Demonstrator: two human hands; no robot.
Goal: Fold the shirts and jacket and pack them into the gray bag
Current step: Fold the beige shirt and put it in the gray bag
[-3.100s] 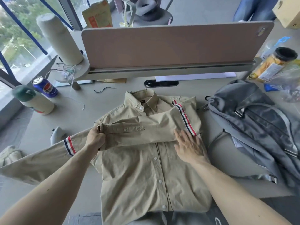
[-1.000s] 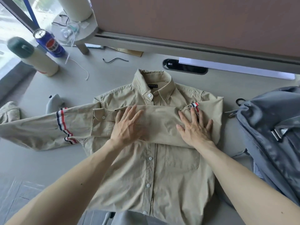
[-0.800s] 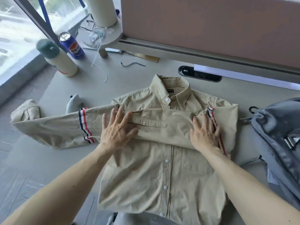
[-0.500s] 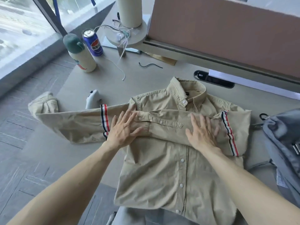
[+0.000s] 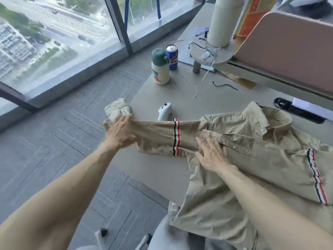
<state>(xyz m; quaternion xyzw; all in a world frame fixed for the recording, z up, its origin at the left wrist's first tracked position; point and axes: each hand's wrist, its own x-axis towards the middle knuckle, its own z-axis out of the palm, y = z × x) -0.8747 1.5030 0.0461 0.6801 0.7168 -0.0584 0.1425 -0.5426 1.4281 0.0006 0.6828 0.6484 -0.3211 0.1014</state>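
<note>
One khaki shirt (image 5: 252, 177) lies buttons-up on the table (image 5: 225, 94), its two sleeves each marked with a striped band. The left hand (image 5: 119, 134) grips the outstretched sleeve near its cuff. The right hand (image 5: 212, 154) presses flat on the shirt, fingers spread. Behind them stand one green-capped bottle (image 5: 160, 69) and one blue soda can (image 5: 172, 57).

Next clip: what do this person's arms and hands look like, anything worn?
No sleeves show; everything is bare up to the frame's edge. Neither the left hand nor the right hand wears a glove, and no watch, ring or bracelet is visible.

Left hand (image 5: 119, 134) around shirt (image 5: 252, 159) sleeve (image 5: 162, 136)
</note>
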